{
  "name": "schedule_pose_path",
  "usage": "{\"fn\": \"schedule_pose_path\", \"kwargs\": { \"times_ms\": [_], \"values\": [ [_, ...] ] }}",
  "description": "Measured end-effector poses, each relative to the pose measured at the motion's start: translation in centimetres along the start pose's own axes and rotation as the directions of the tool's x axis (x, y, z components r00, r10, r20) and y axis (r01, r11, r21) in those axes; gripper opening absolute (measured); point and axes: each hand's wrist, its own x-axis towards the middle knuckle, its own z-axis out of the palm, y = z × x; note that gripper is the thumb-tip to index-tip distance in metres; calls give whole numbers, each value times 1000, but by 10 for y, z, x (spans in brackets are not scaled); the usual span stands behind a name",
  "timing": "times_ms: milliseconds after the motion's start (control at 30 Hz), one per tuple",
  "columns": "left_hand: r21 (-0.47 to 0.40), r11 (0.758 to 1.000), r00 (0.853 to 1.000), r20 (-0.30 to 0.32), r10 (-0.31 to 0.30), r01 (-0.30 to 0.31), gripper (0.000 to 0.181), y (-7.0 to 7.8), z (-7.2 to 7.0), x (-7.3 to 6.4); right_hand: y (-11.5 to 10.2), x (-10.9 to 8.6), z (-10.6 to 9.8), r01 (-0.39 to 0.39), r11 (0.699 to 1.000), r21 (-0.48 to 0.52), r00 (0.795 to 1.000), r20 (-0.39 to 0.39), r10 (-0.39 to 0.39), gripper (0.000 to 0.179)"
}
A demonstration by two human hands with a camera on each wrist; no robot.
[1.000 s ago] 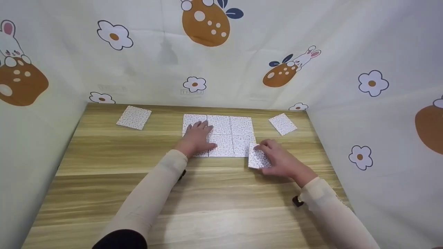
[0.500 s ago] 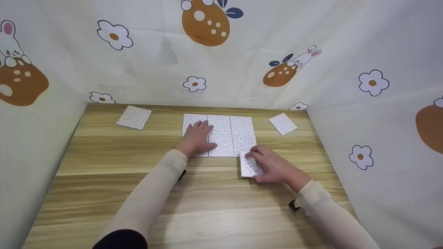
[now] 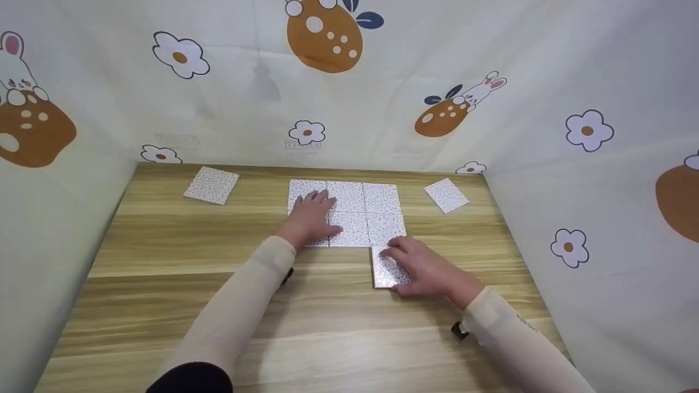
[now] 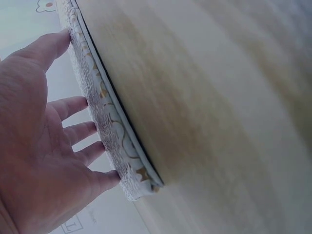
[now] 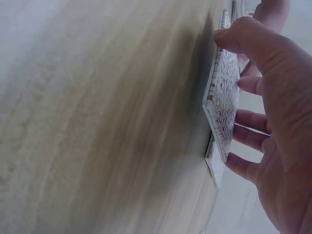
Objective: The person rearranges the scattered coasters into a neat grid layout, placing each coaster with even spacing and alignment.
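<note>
Two rows of three square white speckled tiles [image 3: 348,197] lie edge to edge on the wooden table. My left hand [image 3: 311,218] rests spread over the leftmost tiles, partly hiding them; in the left wrist view its fingertips [image 4: 114,176] touch the speckled top. My right hand [image 3: 428,267] grips a separate tile [image 3: 385,273] by its edges, at the near right corner of the block. In the right wrist view this tile [image 5: 225,92] is tilted, with a shadow beneath it and the thumb on its near edge. In the head view its right part is under the fingers.
A loose speckled tile [image 3: 212,186] lies at the back left, and another loose tile [image 3: 446,195] at the back right. A pale printed cloth [image 3: 371,109] hangs along the back and both sides of the wooden table [image 3: 338,333].
My right hand has moved toward me and slightly left with its tile, from over the block's near right corner to just in front of it. The left hand has stayed still.
</note>
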Motion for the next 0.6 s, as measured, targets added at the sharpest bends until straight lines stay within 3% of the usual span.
{"fn": "schedule_pose_path", "kwargs": {
  "times_ms": [367,600],
  "values": [
    [-11,1000,1000,10,0,1,88,1,-1,0,-3,-2,5,-18,1000,1,1000,21,18,85],
    [4,1000,1000,2,5,-5,89,0,0,0,-2,-1,8,14,1000,26,1000,-10,-14,80]
  ]
}}
